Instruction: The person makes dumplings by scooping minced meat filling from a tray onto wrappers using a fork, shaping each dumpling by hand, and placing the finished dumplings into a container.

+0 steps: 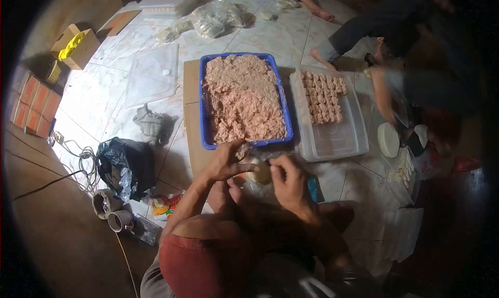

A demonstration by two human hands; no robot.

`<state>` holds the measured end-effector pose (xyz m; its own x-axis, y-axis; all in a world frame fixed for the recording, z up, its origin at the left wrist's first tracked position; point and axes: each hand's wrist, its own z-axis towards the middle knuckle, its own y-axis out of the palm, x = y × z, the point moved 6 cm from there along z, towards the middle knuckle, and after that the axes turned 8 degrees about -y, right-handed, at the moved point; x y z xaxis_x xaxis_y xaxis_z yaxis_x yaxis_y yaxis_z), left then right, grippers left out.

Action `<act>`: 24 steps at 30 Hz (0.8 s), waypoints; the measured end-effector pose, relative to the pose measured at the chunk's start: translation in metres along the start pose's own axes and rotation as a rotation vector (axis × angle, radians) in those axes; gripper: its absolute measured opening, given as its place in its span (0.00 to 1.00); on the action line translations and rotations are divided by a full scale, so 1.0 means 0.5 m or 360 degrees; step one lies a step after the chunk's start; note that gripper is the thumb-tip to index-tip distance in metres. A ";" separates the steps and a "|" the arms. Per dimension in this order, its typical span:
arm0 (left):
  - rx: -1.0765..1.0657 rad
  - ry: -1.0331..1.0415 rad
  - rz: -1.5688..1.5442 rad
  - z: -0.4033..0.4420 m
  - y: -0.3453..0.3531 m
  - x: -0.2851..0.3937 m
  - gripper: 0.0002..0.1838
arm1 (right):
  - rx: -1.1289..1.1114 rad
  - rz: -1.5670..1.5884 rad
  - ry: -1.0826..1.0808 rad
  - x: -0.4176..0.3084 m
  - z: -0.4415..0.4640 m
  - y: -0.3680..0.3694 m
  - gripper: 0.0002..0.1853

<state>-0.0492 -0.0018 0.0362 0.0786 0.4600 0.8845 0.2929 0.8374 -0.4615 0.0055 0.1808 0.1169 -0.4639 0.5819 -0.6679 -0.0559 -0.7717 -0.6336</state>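
A blue tray heaped with pink minced mixture lies in front of me. At its near edge my left hand is curled around a small lump of the mixture. My right hand is closed in a pinch beside it, on something too small to make out. Between the hands is a pale yellow round thing, partly hidden, with clear plastic around it. To the right, a translucent container holds rows of small meat-filled pieces.
A black plastic bag, a grey cloth and a mug lie left. Another person's hand is at the right, near a round white lid. Clear bags lie at the back. A red cloth shape fills the bottom.
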 end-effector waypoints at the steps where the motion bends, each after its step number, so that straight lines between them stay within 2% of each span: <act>1: -0.0096 -0.0032 -0.0391 -0.014 -0.010 0.017 0.21 | 0.0032 0.0002 0.0096 0.001 -0.003 -0.013 0.05; 2: -0.0190 -0.0061 -0.0780 -0.023 -0.012 0.021 0.21 | 0.0002 0.0084 0.0225 0.000 -0.001 -0.024 0.04; 3: -0.0092 0.0062 -0.0677 -0.019 -0.017 0.020 0.21 | -0.0053 0.0091 0.0232 0.000 -0.002 -0.023 0.05; 8: -0.0004 0.0115 -0.0476 0.000 0.004 -0.013 0.21 | -0.0085 0.0202 0.0119 0.012 -0.021 0.013 0.05; 10: 0.0124 0.0224 -0.0209 0.001 0.002 -0.017 0.22 | -0.0166 0.0204 0.0269 0.003 -0.021 0.015 0.05; 13: 0.0181 0.0233 0.0045 0.000 0.013 -0.021 0.21 | -0.0167 0.0120 0.0228 0.015 -0.019 0.038 0.05; 15: 0.0205 0.0171 0.0079 0.003 0.024 -0.036 0.20 | -0.0142 0.0105 0.0243 0.021 -0.017 0.053 0.05; 17: 0.0228 0.0112 0.0116 0.004 0.024 -0.051 0.20 | 0.0044 0.0265 0.0217 0.025 -0.013 0.052 0.05; 18: 0.0176 -0.0040 0.0114 0.001 0.020 -0.049 0.20 | 0.0043 0.0259 0.0220 0.030 -0.005 0.046 0.05; 19: 0.0122 -0.0189 0.0110 0.000 0.021 -0.053 0.20 | 0.0096 0.0151 0.0226 0.040 0.013 0.029 0.05; 20: 0.0116 -0.0184 0.0104 0.000 0.020 -0.056 0.20 | 0.0151 0.0043 0.0232 0.052 0.035 0.012 0.05; 22: -0.0102 0.0069 -0.0267 -0.010 0.031 -0.043 0.24 | 0.0211 -0.0194 0.0135 0.131 0.075 0.021 0.06; 23: -0.0074 0.0050 -0.0449 -0.014 0.031 -0.030 0.27 | 0.0007 -0.0507 0.0007 0.173 0.097 0.027 0.06; 24: -0.0077 0.0065 -0.0453 -0.014 0.038 -0.018 0.27 | -0.0384 -0.0747 0.0194 0.207 0.106 0.047 0.08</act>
<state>-0.0378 0.0080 0.0202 0.0249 0.1953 0.9804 0.3536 0.9156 -0.1913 -0.0907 0.2092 0.0534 -0.3311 0.8866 -0.3231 -0.0208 -0.3492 -0.9368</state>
